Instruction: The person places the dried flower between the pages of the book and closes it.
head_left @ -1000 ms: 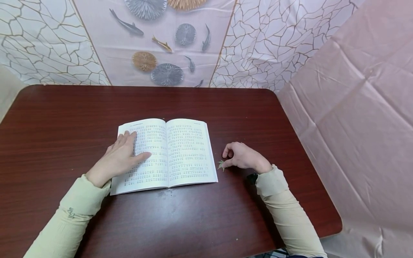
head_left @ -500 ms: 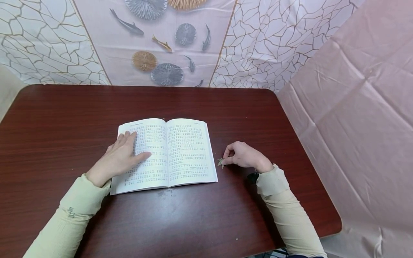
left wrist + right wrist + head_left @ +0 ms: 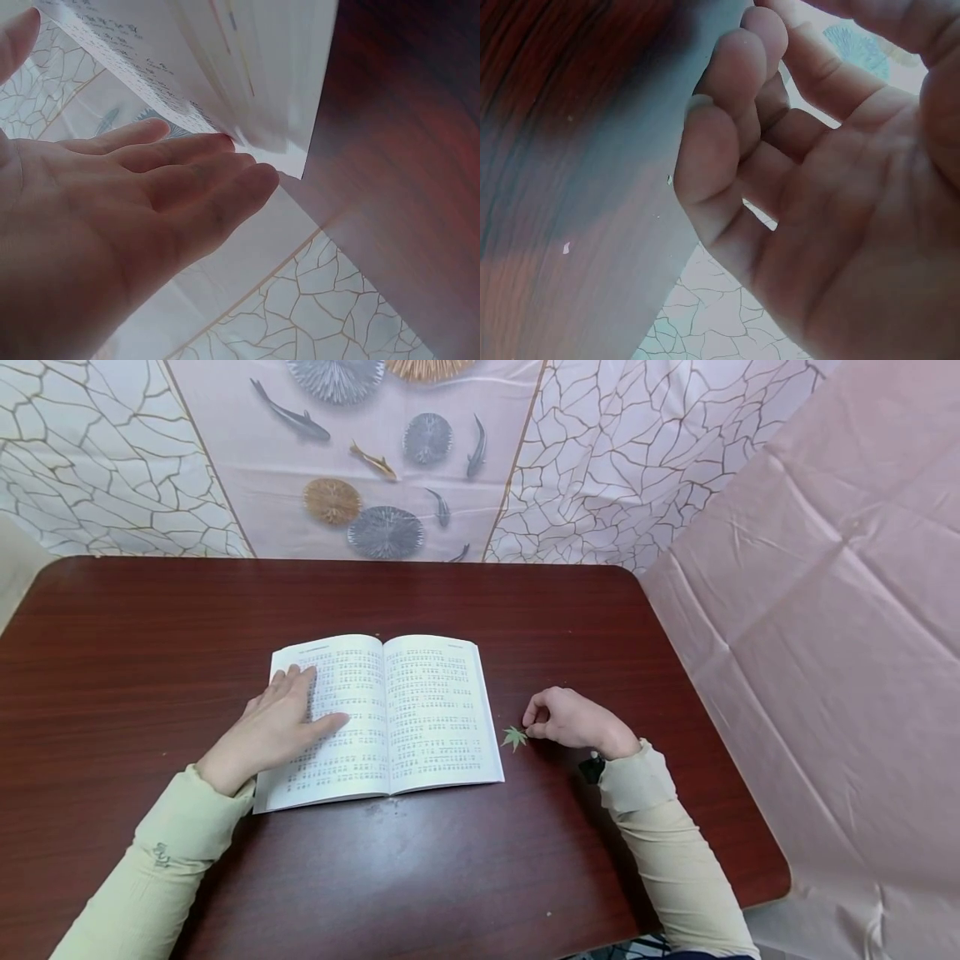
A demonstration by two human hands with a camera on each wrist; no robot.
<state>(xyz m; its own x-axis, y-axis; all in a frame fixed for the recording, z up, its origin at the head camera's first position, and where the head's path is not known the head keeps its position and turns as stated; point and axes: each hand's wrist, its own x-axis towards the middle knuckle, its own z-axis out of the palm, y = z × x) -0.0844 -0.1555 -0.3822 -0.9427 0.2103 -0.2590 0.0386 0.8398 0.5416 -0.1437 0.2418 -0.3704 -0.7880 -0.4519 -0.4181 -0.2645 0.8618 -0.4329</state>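
Observation:
An open book [image 3: 431, 710] with printed pages lies on the dark wooden table. Across its left page rests my left hand [image 3: 273, 722], fingers straight and thumb spread toward the fold; the left wrist view shows the same hand [image 3: 150, 202] against the page edges. Just right of the book is a small green leaf [image 3: 514, 738] with pointed lobes. My right hand [image 3: 573, 718] pinches it at its right end between thumb and index finger. In the right wrist view the curled fingers of this hand [image 3: 802, 172] show, while the leaf is out of sight.
The brown table [image 3: 405, 868] has rounded corners. Patterned cloth [image 3: 615, 452] hangs behind its far edge, and a plain pinkish cloth [image 3: 847, 635] hangs along the right side. A dark wrist strap [image 3: 592, 767] sits at the right cuff.
The right hand's fingertips have shifted to the leaf's right end, so more of the leaf shows. The left hand stays on the page, and the book has not moved.

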